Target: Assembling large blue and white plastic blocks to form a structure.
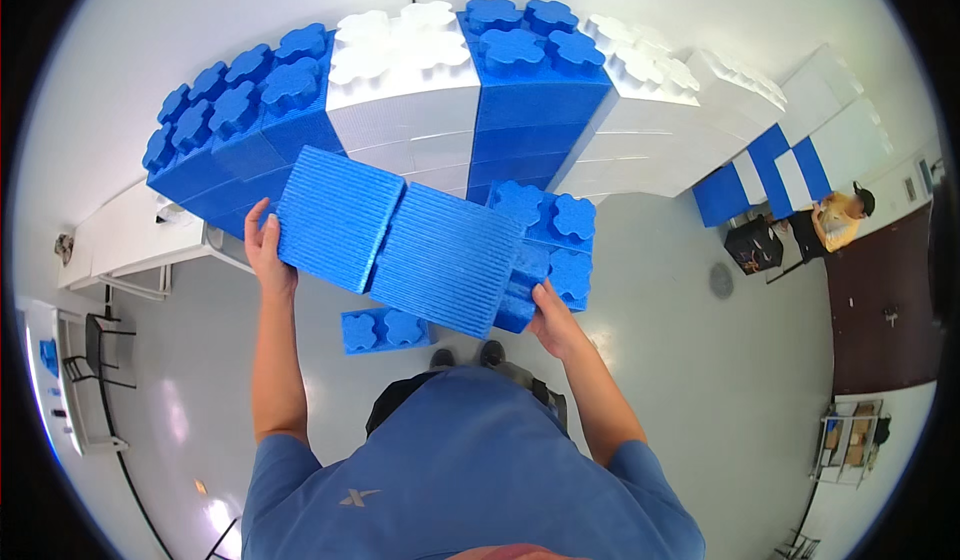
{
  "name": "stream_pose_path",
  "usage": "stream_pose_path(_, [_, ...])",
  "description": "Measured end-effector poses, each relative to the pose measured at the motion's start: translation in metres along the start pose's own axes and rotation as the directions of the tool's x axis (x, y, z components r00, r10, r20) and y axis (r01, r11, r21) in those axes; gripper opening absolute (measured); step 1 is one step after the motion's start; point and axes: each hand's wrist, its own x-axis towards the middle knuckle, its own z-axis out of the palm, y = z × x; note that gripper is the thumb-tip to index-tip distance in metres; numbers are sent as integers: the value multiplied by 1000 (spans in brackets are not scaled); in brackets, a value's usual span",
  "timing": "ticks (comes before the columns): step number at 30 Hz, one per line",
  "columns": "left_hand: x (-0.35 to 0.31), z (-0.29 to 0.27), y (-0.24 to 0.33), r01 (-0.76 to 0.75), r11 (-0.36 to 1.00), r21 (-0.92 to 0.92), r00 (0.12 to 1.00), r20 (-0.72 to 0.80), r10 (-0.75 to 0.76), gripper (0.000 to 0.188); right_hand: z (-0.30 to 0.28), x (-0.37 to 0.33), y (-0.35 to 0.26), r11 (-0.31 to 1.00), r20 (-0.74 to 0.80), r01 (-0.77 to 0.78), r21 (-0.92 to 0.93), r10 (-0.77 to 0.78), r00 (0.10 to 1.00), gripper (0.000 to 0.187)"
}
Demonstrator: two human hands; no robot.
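Observation:
I hold a row of joined blue foam building blocks [440,258] up in front of me, tilted down to the right. Two ribbed faces show, with a thin seam between them and blue studs at the right end. My left hand [268,252] grips the left end, fingertips at its edge. My right hand [556,322] is closed on the right end by the studs, its thumb on top. Below and behind that end is a blue studded block stack [572,222], partly hidden. Another blue studded block [386,330] lies on the floor near my feet.
A wall of stacked blocks stands ahead: a blue section [235,110], a white section [400,110], a blue column [530,110] and more white [640,130]. A white table [140,225] stands left. At far right a person [835,222] is by a black bag [755,248].

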Motion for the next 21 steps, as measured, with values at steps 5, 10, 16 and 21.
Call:
stream_pose_path(5, [-10,-23,-6,-27,999,21,986,164,23,42,-9,-1,8,1000,83,28,7,-29,996,92])
stream_pose_path(10, [-7,-19,29,60,967,248,963,239,-121,46,12,5,-13,997,79,65,32,-67,995,105])
stream_pose_path(16, [-2,-19,19,260,665,700,953,-77,-292,61,37,7,-3,942,2,257,-216,-262,965,118])
stream_pose_path(21, [-4,-31,-5,335,631,700,940,-200,-277,65,51,-6,-6,924,-42,224,-310,-249,968,123])
